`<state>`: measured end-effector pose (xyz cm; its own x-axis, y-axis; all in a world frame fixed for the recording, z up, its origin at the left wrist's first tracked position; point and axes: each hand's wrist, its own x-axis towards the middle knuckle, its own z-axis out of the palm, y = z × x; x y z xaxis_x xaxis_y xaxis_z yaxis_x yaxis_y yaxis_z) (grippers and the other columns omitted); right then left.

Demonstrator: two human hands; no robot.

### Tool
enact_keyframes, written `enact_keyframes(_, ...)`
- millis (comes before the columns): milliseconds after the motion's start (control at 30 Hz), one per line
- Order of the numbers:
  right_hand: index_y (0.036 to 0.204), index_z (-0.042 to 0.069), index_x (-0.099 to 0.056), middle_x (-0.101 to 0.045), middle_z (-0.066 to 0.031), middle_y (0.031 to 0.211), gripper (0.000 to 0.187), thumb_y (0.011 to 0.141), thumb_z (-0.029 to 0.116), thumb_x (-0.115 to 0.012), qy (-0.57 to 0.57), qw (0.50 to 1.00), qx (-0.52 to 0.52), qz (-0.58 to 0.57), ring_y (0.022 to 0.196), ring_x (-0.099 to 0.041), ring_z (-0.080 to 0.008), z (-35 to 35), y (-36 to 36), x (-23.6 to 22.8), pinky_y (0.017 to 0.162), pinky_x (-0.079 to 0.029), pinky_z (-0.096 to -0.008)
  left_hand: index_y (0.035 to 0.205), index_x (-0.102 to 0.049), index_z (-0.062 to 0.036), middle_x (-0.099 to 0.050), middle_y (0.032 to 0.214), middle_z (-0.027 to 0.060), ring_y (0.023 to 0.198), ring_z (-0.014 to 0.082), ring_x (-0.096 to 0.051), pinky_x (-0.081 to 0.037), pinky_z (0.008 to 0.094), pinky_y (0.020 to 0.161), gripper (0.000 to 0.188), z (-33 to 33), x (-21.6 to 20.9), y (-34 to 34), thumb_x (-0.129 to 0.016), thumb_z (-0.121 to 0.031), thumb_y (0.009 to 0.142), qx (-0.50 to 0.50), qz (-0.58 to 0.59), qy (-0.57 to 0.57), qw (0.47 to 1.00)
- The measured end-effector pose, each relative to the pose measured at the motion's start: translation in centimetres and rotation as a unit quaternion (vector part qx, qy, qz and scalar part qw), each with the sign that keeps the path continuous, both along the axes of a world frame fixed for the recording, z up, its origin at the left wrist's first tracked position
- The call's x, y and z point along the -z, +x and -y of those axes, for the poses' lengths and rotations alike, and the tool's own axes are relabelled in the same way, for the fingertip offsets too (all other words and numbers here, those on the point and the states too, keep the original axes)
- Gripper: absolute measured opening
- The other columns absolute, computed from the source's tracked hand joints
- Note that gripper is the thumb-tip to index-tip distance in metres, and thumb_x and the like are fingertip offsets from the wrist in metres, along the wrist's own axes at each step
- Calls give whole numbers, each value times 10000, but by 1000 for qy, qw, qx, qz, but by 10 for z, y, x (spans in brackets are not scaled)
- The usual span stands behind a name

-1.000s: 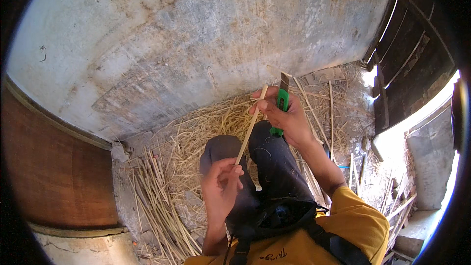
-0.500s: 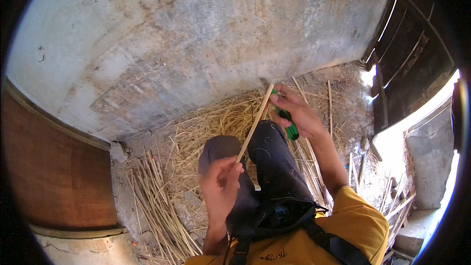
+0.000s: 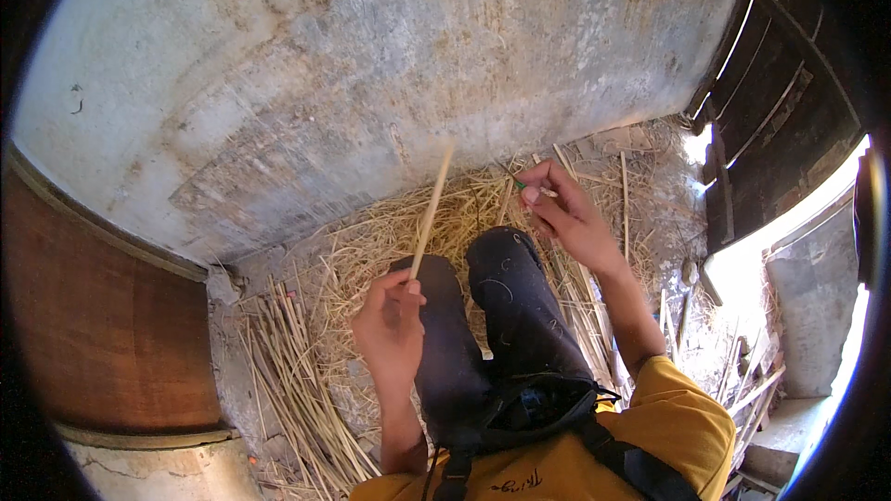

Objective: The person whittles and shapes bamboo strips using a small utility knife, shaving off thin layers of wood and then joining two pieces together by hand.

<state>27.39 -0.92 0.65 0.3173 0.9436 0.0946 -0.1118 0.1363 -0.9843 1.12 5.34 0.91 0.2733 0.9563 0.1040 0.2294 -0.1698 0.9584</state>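
You get strong daylight glare from the right, washing out part of the floor (image 3: pixel 670 209), while the slatted panel (image 3: pixel 780 111) sits in shadow. Your pale strip (image 3: pixel 431 211) blurs toward its tip; fisheye curvature bends the grey wall (image 3: pixel 418 65), and black fills the corners.

A stained grey wall (image 3: pixel 418 56) is spanning the far side, and straw (image 3: pixel 445 209) is littering the floor (image 3: pixel 668 199). At left, a brown panel (image 3: pixel 111 315) is standing above a cracked pale base (image 3: pixel 167 473). At right, daylight (image 3: pixel 747 283) is glaring below dark boards (image 3: pixel 789 93).
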Motion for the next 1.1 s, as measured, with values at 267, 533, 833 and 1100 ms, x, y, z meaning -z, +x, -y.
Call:
enact_keyframes(267, 1132, 51, -520, -610, -81, 811, 220, 1109, 260, -455, -35, 998, -47, -8, 520, -503, -97, -4, -3, 2, 458, -386, -236, 1083, -703, -28, -696, 773, 51, 667, 77, -643, -460, 228, 546, 126, 12, 7, 8, -692, -103, 981, 86, -20, 111, 990)
enact_keyframes(533, 1118, 53, -514, -611, -87, 760, 209, 1098, 257, -475, -80, 985, -99, -116, 495, -497, -103, 5, 1, -8, 435, -372, -241, 1109, -659, -27, -662, 780, 50, 700, 85, -616, -475, 259, 572, 132, -30, 30, -3, -642, -114, 1011, -84, -80, 176, 977)
enact_keyframes(833, 1151, 35, -569, -642, -52, 887, 209, 1043, 211, -602, 64, 994, 39, 79, 757, -630, -127, 10, -17, 2, 635, -486, -280, 1140, -636, 4, -652, 851, 43, 757, 100, -627, -496, 242, 668, 146, 9, 12, 7, -625, -53, 1006, 64, 57, 29, 996)
enact_keyframes(1100, 1075, 20, -622, -665, -93, 904, 326, 858, 141, -833, 135, 920, 101, 353, 788, -669, -193, 17, -54, -11, 690, -506, -299, 1159, -628, -12, -650, 851, 47, 643, 44, -519, -421, 209, 558, 174, 24, 6, 6, -617, -131, 1033, 138, 125, -45, 982)
